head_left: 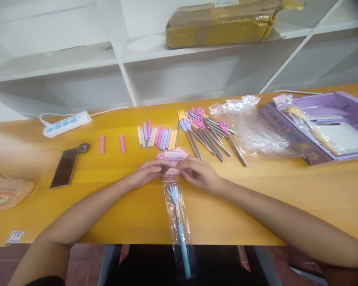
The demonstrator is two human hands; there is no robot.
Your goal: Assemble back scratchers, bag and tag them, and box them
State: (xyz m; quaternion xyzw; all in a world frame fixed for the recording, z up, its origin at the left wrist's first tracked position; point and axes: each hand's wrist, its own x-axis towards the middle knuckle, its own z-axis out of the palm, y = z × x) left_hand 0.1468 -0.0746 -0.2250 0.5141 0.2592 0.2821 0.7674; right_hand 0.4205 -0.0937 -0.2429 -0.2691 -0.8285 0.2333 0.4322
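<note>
One wooden table bears a purple box at the right. A clear bag with a blue back scratcher inside stretches past the near edge. Left hand and right hand pinch its upper end, fingers nearly together, beside a small pink-and-white card.

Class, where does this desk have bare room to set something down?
Bare tabletop lies between the phone and left forearm, and between the right forearm and purple box. It is crowded beyond the left hand and right hand: coloured tubes, back scratchers, clear bags.
</note>
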